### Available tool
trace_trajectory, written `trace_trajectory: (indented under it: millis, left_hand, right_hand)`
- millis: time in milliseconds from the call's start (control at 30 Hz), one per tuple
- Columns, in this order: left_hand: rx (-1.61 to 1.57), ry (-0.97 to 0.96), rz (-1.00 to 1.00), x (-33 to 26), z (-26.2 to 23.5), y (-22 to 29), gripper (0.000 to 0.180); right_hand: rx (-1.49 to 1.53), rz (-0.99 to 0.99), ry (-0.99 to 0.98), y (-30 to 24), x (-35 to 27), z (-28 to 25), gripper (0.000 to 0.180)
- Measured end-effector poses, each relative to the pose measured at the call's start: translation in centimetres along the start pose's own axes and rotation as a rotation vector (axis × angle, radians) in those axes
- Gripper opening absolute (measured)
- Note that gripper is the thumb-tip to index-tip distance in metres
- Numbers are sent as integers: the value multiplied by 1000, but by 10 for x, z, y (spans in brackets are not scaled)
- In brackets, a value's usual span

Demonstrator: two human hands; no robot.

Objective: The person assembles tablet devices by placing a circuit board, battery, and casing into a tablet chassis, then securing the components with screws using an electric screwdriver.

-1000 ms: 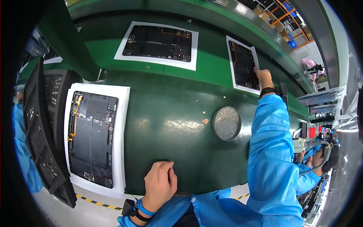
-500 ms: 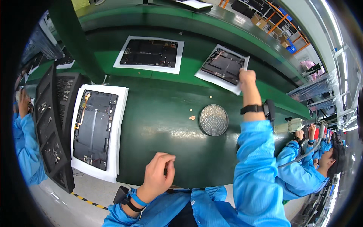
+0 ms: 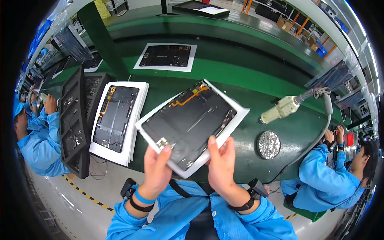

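Observation:
Between my hands, tilted over the front of the bench, is an opened tablet housing point(image 3: 188, 124) with black battery cells and an orange flex cable. It lies on a white backing sheet point(image 3: 239, 117) that shows around its edges. My left hand point(image 3: 157, 170) grips the near left corner, thumb on top. My right hand point(image 3: 221, 164) closes on the near right edge, its thumb also on top; the fingers beneath are mostly hidden. Left of these, a similar tablet housing point(image 3: 117, 119) rests on a stack of white sheets point(image 3: 138, 120).
A black compartment tray point(image 3: 74, 132) with small parts stands at the left edge. A round dimpled dish point(image 3: 269, 145) and a pale green electric screwdriver point(image 3: 280, 110) are to the right. Another tablet housing point(image 3: 166, 56) lies on the far strip. Co-workers sit on both sides.
The tablet housing on its white sheet came from the far right toward me. My left hand, empty before, now holds it too. The view has shifted, showing more of the screwdriver.

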State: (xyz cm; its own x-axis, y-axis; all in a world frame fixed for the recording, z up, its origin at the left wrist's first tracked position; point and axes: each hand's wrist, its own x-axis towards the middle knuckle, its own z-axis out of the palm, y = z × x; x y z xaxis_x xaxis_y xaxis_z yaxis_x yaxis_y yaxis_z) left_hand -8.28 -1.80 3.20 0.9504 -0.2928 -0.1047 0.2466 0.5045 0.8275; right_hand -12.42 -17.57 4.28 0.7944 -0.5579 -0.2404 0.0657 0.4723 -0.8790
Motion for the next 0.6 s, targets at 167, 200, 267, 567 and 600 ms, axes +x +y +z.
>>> trace_trajectory:
  millis: [167,200,267,567,600]
  left_hand:
    - [11,-59,-212,-29,-54,24,44]
    - [32,-81,-255,-27,-62,23,44]
    - [44,-111,-313,-23,-66,16,45]
    - [200,-220,-496,25,-19,-26,41]
    - [201,-224,-509,28,-18,-30,41]
  right_hand:
    - [-395,435,-428,-30,-46,-63,25]
    - [-691,402,-638,-42,-48,-75,26]
    - [-982,373,-849,-65,-50,-89,27]
    - [-1167,135,-528,-88,-5,-149,23]
    - [-1357,-65,-350,-79,0,-153,23]
